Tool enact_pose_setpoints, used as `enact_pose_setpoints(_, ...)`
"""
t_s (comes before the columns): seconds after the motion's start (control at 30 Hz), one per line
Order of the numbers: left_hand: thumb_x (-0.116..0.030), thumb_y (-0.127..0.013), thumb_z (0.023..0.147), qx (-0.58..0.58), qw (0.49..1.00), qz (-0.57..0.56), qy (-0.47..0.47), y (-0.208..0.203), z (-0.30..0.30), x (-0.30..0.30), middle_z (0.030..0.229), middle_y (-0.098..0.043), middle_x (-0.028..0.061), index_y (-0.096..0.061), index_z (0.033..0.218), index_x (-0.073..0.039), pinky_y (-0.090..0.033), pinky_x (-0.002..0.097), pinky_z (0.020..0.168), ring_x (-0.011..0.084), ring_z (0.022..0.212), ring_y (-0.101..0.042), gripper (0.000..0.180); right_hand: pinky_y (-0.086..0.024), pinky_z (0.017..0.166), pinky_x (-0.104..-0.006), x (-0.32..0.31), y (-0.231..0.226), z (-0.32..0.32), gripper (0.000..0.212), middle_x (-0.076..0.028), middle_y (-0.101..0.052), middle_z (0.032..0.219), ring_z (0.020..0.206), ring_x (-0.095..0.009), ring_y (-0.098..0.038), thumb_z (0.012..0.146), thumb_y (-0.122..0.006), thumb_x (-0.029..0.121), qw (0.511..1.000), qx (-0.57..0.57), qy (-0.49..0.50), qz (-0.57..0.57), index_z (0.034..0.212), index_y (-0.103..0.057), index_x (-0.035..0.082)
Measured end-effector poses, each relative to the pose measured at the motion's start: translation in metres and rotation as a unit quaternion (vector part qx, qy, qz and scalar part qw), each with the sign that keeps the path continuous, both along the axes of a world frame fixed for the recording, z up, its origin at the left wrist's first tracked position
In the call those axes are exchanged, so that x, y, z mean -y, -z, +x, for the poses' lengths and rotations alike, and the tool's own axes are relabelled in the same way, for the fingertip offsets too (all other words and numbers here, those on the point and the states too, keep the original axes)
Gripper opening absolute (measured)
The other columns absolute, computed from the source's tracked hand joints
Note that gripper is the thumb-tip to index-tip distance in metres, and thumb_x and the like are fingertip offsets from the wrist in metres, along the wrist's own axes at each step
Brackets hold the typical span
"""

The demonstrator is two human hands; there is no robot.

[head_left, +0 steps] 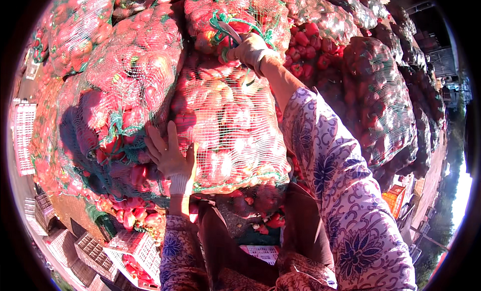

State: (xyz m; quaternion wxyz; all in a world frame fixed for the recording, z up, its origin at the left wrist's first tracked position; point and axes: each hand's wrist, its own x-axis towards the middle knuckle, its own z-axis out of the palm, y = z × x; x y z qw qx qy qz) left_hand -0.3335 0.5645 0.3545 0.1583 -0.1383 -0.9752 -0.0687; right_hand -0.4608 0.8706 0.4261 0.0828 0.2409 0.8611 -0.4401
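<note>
In front of me lies a mesh sack of red peppers [228, 135], upper end pointing away. My right hand [252, 51], in a pale glove, is closed around a knife; its blade [228, 32] points up and left beside the green tie cord [218, 21] at the sack's far end. Spread flat, my left hand [173, 158] rests between this sack and the neighbouring sack [133, 60] on the left, fingers apart and holding nothing. A knitted cuff shows at its wrist. The knife's handle is hidden in my grip.
More pepper sacks [383, 100] are piled to the right and beyond. Loose red peppers [310, 48] lie between them. Plastic crates [133, 251] stand lower left, one holding peppers. An orange crate [394, 201] is at the right. My legs [230, 241] are close to the near sack edge.
</note>
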Motion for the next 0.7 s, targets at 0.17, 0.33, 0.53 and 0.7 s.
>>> enact_pose_setpoints(0.17, -0.075, -0.072, 0.049, 0.175, 0.977, -0.055, -0.106, 0.049, 0.044, -0.054, 0.154, -0.021, 0.0152, -0.027, 0.148, -0.036, -0.017, 0.0598, 0.11, 0.0432, 0.137, -0.026, 0.115, -0.045, 0.054, -0.0329, -0.028, 0.0, 0.019, 0.036, -0.004, -0.059, 0.063, 0.055, -0.016, -0.054, 0.058, -0.087, 0.022, 0.999, -0.037, -0.027, -0.015, 0.08, -0.068, 0.001)
enact_pose_setpoints(0.33, -0.07, -0.076, 0.053, 0.205, 0.962, -0.067, -0.169, 0.033, 0.032, -0.078, 0.156, -0.013, 0.0181, -0.023, 0.148, -0.034, -0.006, 0.06, 0.112, 0.0421, 0.141, -0.011, 0.115, -0.049, 0.053, -0.0317, -0.075, 0.006, 0.048, 0.026, -0.005, -0.061, 0.063, 0.055, -0.016, -0.058, 0.066, -0.08, 0.016, 0.997, -0.04, -0.065, 0.008, 0.081, -0.064, 0.001)
enact_pose_setpoints(0.53, -0.062, -0.075, 0.058, 0.251, 0.952, -0.035, -0.171, 0.014, 0.029, -0.089, 0.156, -0.008, 0.02, -0.018, 0.149, -0.035, 0.005, 0.0628, 0.11, 0.0423, 0.143, -0.005, 0.11, -0.047, 0.051, -0.0307, -0.125, 0.009, 0.138, 0.023, -0.005, -0.059, 0.064, 0.055, -0.014, -0.057, 0.069, -0.072, 0.008, 0.998, -0.036, 0.014, -0.04, 0.089, -0.062, 0.003)
enact_pose_setpoints(0.7, -0.063, -0.076, 0.058, 0.269, 0.945, -0.062, -0.176, 0.019, 0.024, -0.092, 0.156, -0.005, 0.0214, -0.013, 0.151, -0.034, 0.006, 0.0639, 0.109, 0.0426, 0.143, -0.002, 0.115, -0.045, 0.053, -0.0294, -0.129, 0.026, 0.187, 0.024, 0.0, -0.056, 0.064, 0.056, -0.012, -0.054, 0.075, -0.064, 0.005, 0.962, -0.05, 0.12, -0.241, 0.098, -0.061, 0.003)
